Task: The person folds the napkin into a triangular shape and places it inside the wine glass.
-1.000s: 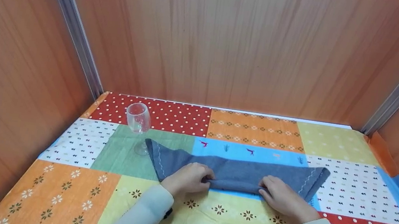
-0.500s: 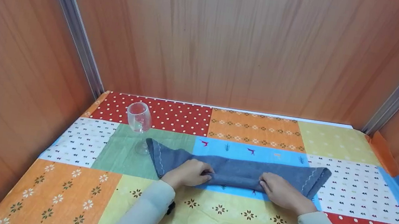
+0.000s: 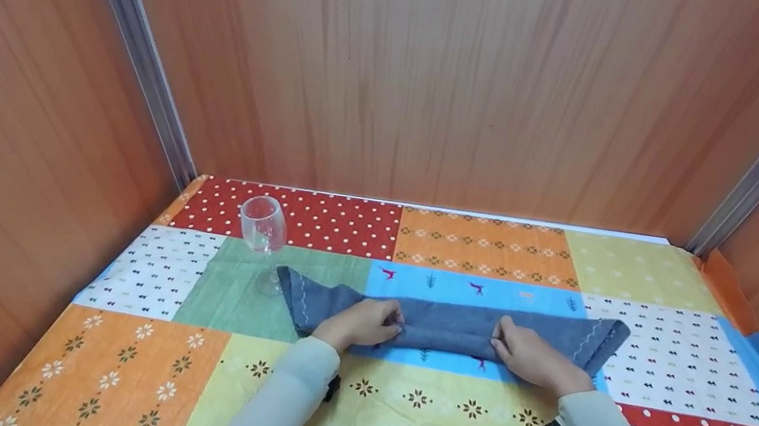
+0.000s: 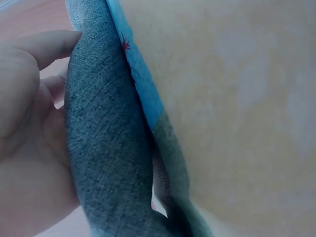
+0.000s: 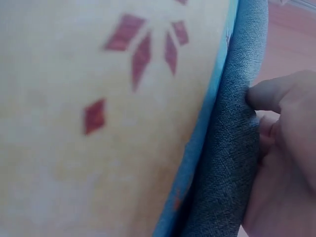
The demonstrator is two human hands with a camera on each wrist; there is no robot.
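A person's left hand [image 3: 363, 321] and right hand [image 3: 532, 355] both pinch the rolled near edge of a long grey-blue woven cloth [image 3: 450, 318] with pale-stitched ends. It lies between the left and right edges of a multicoloured patchwork tablecloth [image 3: 111, 376]. A clear stemmed glass [image 3: 264, 226] stands upright beside the cloth's left end, toward the tablecloth's far left corner.

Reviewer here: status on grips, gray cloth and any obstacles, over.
Left grip, right grip: both holding gray cloth by its near edge. That edge rolled or folded, ends spread. Stemmed glass upright by left tip, contact unclear.
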